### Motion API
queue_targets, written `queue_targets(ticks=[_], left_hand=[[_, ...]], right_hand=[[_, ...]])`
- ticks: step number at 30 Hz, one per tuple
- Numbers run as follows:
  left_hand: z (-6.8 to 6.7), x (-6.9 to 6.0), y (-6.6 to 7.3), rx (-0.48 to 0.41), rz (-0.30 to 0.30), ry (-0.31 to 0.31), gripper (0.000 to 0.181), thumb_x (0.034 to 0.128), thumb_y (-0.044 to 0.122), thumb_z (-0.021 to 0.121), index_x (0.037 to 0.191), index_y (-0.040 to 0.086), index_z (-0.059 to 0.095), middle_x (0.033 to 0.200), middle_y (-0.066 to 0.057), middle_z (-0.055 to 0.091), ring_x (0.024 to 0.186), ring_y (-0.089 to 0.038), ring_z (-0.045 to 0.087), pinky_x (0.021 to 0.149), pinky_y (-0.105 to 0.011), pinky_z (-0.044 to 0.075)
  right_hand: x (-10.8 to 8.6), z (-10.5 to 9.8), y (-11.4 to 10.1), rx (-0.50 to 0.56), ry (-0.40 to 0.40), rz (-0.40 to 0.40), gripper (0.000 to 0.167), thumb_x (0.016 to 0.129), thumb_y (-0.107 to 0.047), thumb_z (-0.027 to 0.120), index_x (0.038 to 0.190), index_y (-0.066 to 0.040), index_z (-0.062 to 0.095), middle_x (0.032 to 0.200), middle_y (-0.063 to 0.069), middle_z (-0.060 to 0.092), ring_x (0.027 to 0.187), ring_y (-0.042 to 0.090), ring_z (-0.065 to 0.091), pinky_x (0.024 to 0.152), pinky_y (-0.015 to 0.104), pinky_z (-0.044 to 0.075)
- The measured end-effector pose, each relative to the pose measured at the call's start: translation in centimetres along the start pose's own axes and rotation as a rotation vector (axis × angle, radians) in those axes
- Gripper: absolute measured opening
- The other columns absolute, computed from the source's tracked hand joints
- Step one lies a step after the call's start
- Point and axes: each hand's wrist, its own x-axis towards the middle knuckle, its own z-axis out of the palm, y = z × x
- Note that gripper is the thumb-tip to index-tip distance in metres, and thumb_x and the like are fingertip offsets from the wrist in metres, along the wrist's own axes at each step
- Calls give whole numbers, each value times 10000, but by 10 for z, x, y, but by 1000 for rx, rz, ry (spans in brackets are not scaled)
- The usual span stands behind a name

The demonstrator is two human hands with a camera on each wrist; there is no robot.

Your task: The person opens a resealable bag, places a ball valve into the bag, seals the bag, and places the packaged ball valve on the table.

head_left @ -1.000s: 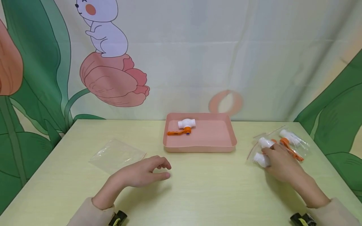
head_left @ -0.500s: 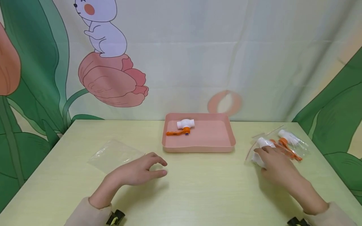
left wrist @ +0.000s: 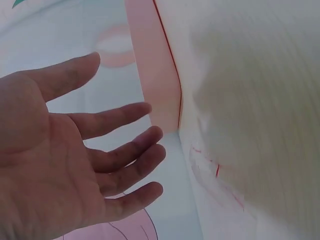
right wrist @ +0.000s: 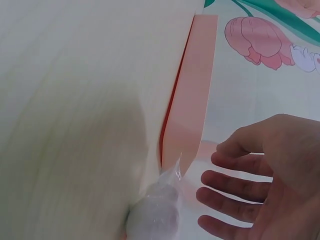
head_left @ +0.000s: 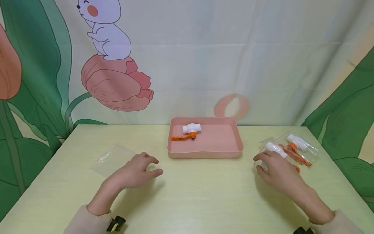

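My left hand (head_left: 132, 172) hovers over the near side of a flat clear plastic bag (head_left: 106, 161), fingers spread and holding nothing. In the left wrist view its palm shows bare. At the right, my right hand (head_left: 280, 170) hangs over clear bags with white ball valves (head_left: 276, 149) and orange handles inside. In the right wrist view one bagged valve (right wrist: 155, 215) stands apart from the loosely bent fingers (right wrist: 235, 182), which grip nothing. Part of the nearest bag is hidden under this hand. A loose white ball valve (head_left: 192, 128) with an orange handle lies in the pink tray.
The pink tray (head_left: 216, 154) stands at the back middle of the pale table (head_left: 204, 201), close to a printed curtain (head_left: 187, 65). Another bagged valve (head_left: 299, 143) lies farther right, overlapping its neighbours near the table's right edge.
My right hand has drawn back slightly left and its fingers have loosened from the bagged valves, uncovering an orange handle. My left hand has shifted left over the flat bag.
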Motion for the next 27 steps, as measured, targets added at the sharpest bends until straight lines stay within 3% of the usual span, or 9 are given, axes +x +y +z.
queue_targets(ticks=[6, 9, 15, 19, 22, 24, 27], left_hand=[[-3, -2, -8, 35, -30, 16, 517, 1014, 295, 650, 1341, -99, 583, 1323, -251, 531, 1237, -417, 465, 1028, -567, 431], [-4, -2, -13, 95, -51, 2, 445, 1024, 198, 614, 1313, -137, 571, 1320, -288, 518, 1243, -459, 458, 1031, -579, 426], [-5, -2, -19, 162, -89, -79, 150, 1004, 19, 519, 1076, -88, 596, 1023, -195, 565, 893, -316, 528, 775, -440, 473], [-3, -2, -20, 75, -112, -159, 198, 1008, -4, 488, 1146, -85, 605, 1084, -188, 539, 729, -236, 532, 650, -373, 473], [-3, -1, -20, 59, -106, -198, 272, 1011, 17, 500, 1237, -88, 609, 1238, -236, 528, 824, -260, 588, 702, -403, 510], [-2, -1, -20, 92, -78, -206, 320, 999, 33, 515, 1277, -92, 610, 1300, -260, 527, 1002, -328, 599, 828, -468, 519], [-1, 0, -19, 140, -26, -208, 403, 970, 63, 548, 1334, -106, 588, 1345, -287, 527, 1237, -429, 513, 1002, -559, 456]], right_hand=[[2, 1, -6, -4, -4, 2, 177, 884, -78, 768, 1058, -64, 739, 1069, 80, 713, 998, 315, 674, 793, 497, 560], [3, 1, -8, -4, -19, -16, 182, 876, -79, 780, 1052, -61, 741, 1059, 79, 718, 1000, 325, 677, 816, 511, 559], [4, 3, -11, 9, -21, -72, 179, 857, -52, 785, 1030, -49, 741, 1028, 71, 724, 962, 315, 688, 834, 500, 555], [5, 3, -12, 11, -11, -93, 181, 855, -47, 786, 1030, -53, 741, 1022, 60, 729, 954, 295, 695, 825, 483, 560], [6, 4, -14, 15, -18, -94, 185, 859, -52, 789, 1038, -61, 741, 1034, 54, 729, 963, 289, 695, 819, 475, 564], [6, 4, -15, 21, -29, -92, 187, 862, -53, 789, 1042, -61, 741, 1043, 56, 727, 972, 290, 692, 817, 470, 566], [5, 5, -17, 29, -42, -84, 188, 870, -48, 781, 1053, -53, 735, 1059, 64, 719, 999, 296, 680, 827, 465, 566]])
